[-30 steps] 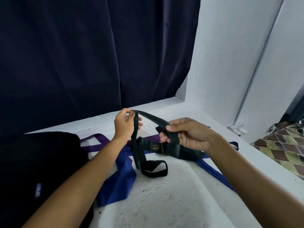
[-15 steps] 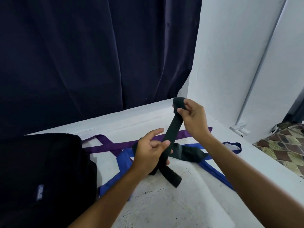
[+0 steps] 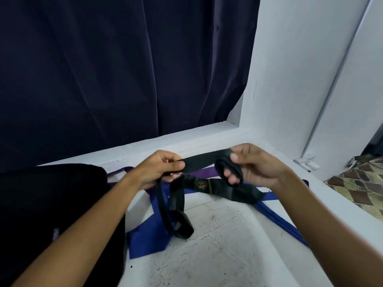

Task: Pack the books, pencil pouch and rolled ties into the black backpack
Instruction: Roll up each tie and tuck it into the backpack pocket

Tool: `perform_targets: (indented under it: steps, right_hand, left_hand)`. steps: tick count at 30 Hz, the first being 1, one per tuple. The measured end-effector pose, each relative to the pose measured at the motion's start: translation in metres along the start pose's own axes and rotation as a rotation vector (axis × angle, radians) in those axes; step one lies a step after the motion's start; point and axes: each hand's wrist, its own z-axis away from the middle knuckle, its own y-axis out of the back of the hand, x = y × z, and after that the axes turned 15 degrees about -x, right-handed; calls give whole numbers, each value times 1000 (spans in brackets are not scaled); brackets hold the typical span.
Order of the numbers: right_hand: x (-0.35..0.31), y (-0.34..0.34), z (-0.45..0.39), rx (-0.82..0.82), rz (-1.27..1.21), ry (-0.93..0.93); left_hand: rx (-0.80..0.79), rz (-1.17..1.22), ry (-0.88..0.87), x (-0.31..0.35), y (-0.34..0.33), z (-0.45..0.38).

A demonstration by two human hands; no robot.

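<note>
Since 0.5 s: right hand [image 3: 255,166] lowered, fingers wrapped in black tie [image 3: 199,163]; left hand [image 3: 161,168] raised, pinching the strap's left span, taut between.

We face a dark navy curtain [image 3: 124,69] beside a white wall [image 3: 290,79], above a scuffed white ledge [image 3: 217,255]; patterned fabric [image 3: 360,189] lies at right.

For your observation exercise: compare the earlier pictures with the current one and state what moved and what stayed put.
The right hand came down from its raised position, with the black tie now looped around its fingers. The left hand moved up and left, pinching the strip taut. The blue tie, purple tie and black backpack stayed put.
</note>
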Motion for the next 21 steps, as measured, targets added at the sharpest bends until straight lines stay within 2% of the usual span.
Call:
perform_targets:
  steps: [3,5,7,10,12,14,16,18,19,21]
  right_hand:
    - [-5,-11,-13,164,-179,263]
    - [-9,-14,-21,278,-251,373]
    - [-13,-16,-29,327,-259,425]
    - [-22,-21,-38,337,-174,459]
    - [-32,-25,-40,335,-133,487]
    - [-46,-31,-41,338,-93,490]
    - [-59,-38,-43,358,-30,452]
    - [-67,-43,-45,384,37,402]
    - [-71,-45,-46,396,50,379]
    - [-79,-49,-48,410,51,358]
  left_hand:
    - [38,323,-101,-29,-21,-9]
    - [107,537,-127,-39,-41,-16]
    - [161,679,-119,-44,-58,-20]
    - [158,743,-109,-48,-71,-23]
    - [149,700,-68,-50,-69,-23]
    - [148,587,49,-51,-59,-23]
    - [148,307,256,-47,-44,-25]
    - [260,-81,350,-37,-31,-33]
    - [401,-169,273,-31,-27,-38]
    - [653,-117,-97,-9,-34,-43]
